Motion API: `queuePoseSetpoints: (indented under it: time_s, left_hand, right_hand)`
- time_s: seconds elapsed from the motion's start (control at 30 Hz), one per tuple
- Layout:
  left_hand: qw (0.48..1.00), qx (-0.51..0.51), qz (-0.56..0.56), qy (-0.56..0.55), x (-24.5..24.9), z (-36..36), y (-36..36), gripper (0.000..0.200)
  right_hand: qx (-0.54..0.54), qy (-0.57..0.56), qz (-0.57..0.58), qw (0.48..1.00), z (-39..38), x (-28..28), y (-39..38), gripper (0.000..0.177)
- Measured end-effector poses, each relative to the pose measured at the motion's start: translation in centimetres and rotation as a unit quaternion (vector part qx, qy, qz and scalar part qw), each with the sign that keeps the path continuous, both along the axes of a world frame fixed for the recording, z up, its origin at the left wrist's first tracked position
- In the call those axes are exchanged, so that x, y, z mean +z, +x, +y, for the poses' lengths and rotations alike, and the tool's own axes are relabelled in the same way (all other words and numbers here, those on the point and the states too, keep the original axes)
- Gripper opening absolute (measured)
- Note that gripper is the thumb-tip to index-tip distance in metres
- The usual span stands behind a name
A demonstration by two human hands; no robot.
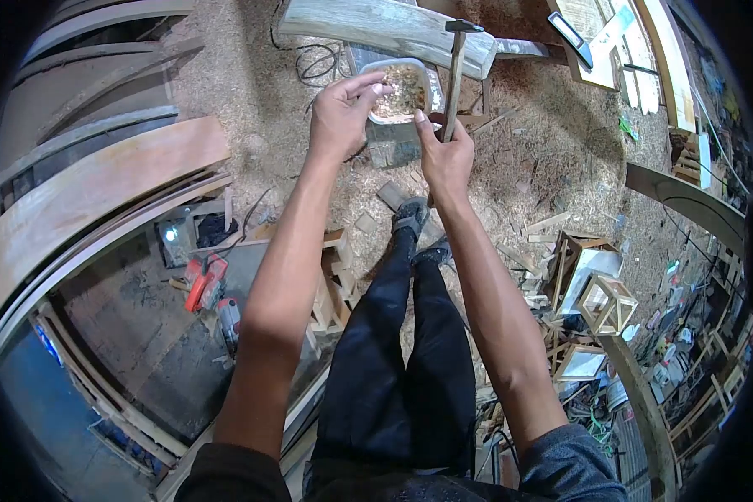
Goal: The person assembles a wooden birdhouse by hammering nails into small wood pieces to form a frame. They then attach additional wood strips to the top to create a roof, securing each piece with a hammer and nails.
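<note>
A white plastic tub (431, 77) holds small brownish bits, too small to name for sure. My right hand (449, 163) is closed around the wooden handle of a hammer (456, 79), whose head points up and away from me. Its thumb also lies against the near right rim of the tub. Over the tub's left side, my left hand (340, 121) has thumb and forefinger drawn together in a pinch; whatever may be between the tips is too small to make out.
Beyond the tub lies a long pale wooden beam (385, 29). A phone (571, 40) rests on boards at upper right. Curved planks (100, 205) and a red power tool (205, 282) are at left. Small wooden frames (608, 303) stand at right. Shavings cover the floor (552, 142).
</note>
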State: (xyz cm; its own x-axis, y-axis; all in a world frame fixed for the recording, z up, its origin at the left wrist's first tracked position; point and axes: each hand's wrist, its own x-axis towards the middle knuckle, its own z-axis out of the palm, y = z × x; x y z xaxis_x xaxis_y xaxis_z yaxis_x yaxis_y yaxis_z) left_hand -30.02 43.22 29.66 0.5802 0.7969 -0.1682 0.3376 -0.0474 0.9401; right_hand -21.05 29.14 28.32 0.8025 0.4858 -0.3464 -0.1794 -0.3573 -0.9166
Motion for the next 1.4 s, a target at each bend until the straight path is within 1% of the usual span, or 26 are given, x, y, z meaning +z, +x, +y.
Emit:
queuePoseSetpoints:
  time_s: [0.07, 0.1, 0.2, 0.23, 0.27, 0.3, 0.33, 0.37, 0.4, 0.47, 0.5, 0.57, 0.7, 0.77, 0.8, 0.87, 0.9, 0.93, 1.0, 1.03, 1.1, 1.2, 1.27, 1.33, 1.37, 1.4]
  left_hand:
    - [0.996, 0.01, -0.024, -0.08, 0.2, 0.1, -0.1, 0.022]
    - [0.996, 0.01, -0.025, -0.08, 0.2, 0.1, -0.1, 0.022]
    - [0.994, 0.029, -0.056, -0.092, 0.1, 0.2, -0.4, 0.023]
    - [1.0, 0.013, -0.004, 0.021, 0.1, 0.1, -0.5, 0.022]
    - [0.99, -0.002, 0.049, 0.135, 0.1, 0.1, -0.6, 0.021]
    - [0.99, -0.002, 0.049, 0.134, 0.5, -0.1, -0.6, 0.021]
    - [0.962, -0.061, 0.124, 0.236, 0.8, -0.4, -0.5, 0.019]
    - [0.915, -0.119, 0.196, 0.333, 1.1, -0.5, -0.3, 0.017]
    - [0.915, -0.118, 0.196, 0.332, 1.3, -0.5, 0.0, 0.017]
    - [0.907, -0.13, 0.266, 0.299, 1.5, -0.3, 0.9, 0.016]
    - [0.907, -0.13, 0.267, 0.298, 1.6, -0.4, 1.3, 0.016]
    - [0.889, -0.151, 0.314, 0.296, 2.0, -0.6, 2.1, 0.007]
    - [0.883, -0.156, 0.325, 0.301, 1.1, -0.5, 2.3, 0.005]
    - [0.893, -0.155, 0.288, 0.308, 0.8, -0.4, 1.8, 0.01]
    - [0.893, -0.156, 0.288, 0.309, 0.4, -0.2, 1.5, 0.01]
    - [0.959, -0.086, 0.15, 0.222, -0.6, 0.3, 0.9, 0.018]
    - [0.952, -0.102, 0.143, 0.25, -0.4, 0.5, 0.8, 0.025]
    - [0.953, -0.103, 0.143, 0.248, -0.5, 0.3, 0.9, 0.025]
    - [0.917, -0.111, 0.223, 0.312, -0.6, -0.4, 0.9, 0.03]
    - [0.905, -0.123, 0.246, 0.323, -0.8, -0.7, 1.0, 0.033]
    - [0.913, -0.123, 0.229, 0.314, -0.9, -0.7, 1.0, 0.032]
    - [0.926, -0.122, 0.197, 0.299, -1.1, -0.6, 0.9, 0.028]
    - [0.93, -0.121, 0.185, 0.294, -1.0, -0.4, 0.7, 0.026]
    - [0.939, -0.111, 0.15, 0.289, -0.6, -0.2, 0.7, 0.024]
    - [0.939, -0.111, 0.15, 0.289, -0.4, -0.1, 0.8, 0.024]
    - [0.937, -0.094, 0.173, 0.288, -0.2, -0.1, 1.0, 0.024]
  right_hand:
    - [0.001, 0.003, -0.008, 1.0, 0.1, 0.1, 0.0, 0.029]
    - [0.002, 0.007, -0.016, 1.0, 0.1, 0.2, 0.0, 0.032]
    - [0.007, -0.006, -0.006, 1.0, 0.1, 0.3, 0.1, 0.034]
    - [0.008, -0.006, -0.006, 1.0, 0.2, 0.3, 0.1, 0.034]
    - [0.006, 0.002, -0.011, 1.0, 0.2, 0.4, 0.2, 0.034]
    - [0.005, 0.009, -0.015, 1.0, 0.2, 0.3, 0.1, 0.035]
    - [0.006, 0.009, -0.015, 1.0, 0.3, 0.3, 0.1, 0.035]
    - [0.001, 0.005, -0.02, 1.0, 0.3, 0.3, 0.1, 0.03]
    - [-0.003, 0.001, -0.026, 1.0, 0.4, 0.2, 0.0, 0.026]
    - [-0.002, 0.004, -0.032, 0.999, 0.5, 0.2, 0.1, 0.027]
    - [-0.002, 0.007, -0.037, 0.999, 0.5, 0.2, 0.0, 0.027]
    - [-0.001, 0.009, -0.031, 0.999, 0.4, -0.1, 0.1, 0.027]
    - [-0.002, 0.024, -0.023, 0.999, 0.5, -0.4, 0.1, 0.027]
    - [0.002, 0.006, -0.018, 1.0, 0.5, -0.2, 0.3, 0.03]
    - [0.007, -0.012, -0.013, 1.0, 0.5, -0.1, 0.4, 0.032]
    - [0.006, 0.001, -0.014, 1.0, 0.5, 0.0, 0.4, 0.032]
    - [0.006, 0.013, -0.014, 1.0, 0.4, -0.1, 0.4, 0.032]
    - [0.005, 0.012, -0.014, 1.0, 0.3, -0.1, 0.5, 0.032]
    - [0.007, 0.017, -0.025, 1.0, 0.5, -0.3, 0.5, 0.031]
    - [0.007, 0.017, -0.024, 1.0, 0.6, -0.2, 0.4, 0.031]
    - [0.005, -0.004, -0.015, 1.0, 0.7, -0.2, 0.5, 0.031]
    - [-0.002, 0.015, -0.015, 1.0, 0.7, -0.3, 0.4, 0.031]
    - [0.004, 0.01, -0.029, 1.0, 0.5, -0.3, 0.5, 0.031]
    - [0.007, 0.005, -0.029, 1.0, 0.5, -0.4, 0.5, 0.031]
    - [0.007, 0.005, -0.028, 1.0, 0.4, -0.5, 0.5, 0.031]
    - [0.006, 0.005, -0.027, 1.0, 0.4, -0.5, 0.5, 0.03]
